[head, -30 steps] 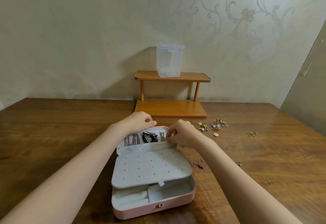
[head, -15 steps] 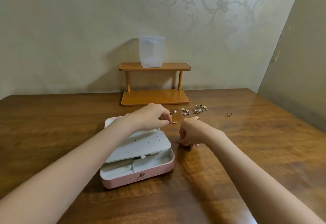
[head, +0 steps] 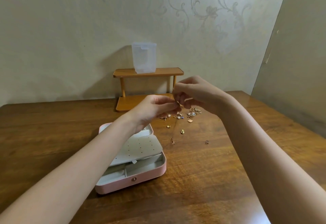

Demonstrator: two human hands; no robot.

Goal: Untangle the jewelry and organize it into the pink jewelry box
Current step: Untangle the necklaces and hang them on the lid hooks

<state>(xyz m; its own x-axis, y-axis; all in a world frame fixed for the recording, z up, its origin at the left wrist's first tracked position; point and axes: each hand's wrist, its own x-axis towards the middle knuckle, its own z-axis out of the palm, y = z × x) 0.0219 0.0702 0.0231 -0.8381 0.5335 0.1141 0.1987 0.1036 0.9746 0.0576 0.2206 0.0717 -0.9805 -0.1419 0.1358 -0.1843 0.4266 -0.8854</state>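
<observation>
Both hands now raised at frame centre, off the pink jewelry box [head: 134, 179] | left hand [head: 153, 109] and right hand [head: 197, 95] each pinch the thin chain [head: 174, 126], pendant dangling above tabletop [head: 211, 179] | advice: tease slowly, keep slack.

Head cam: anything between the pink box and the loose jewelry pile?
Bare tabletop, apart from the thin chain hanging from both hands, its pendant near the pink jewelry box's right edge; the pile lies beyond.
</observation>
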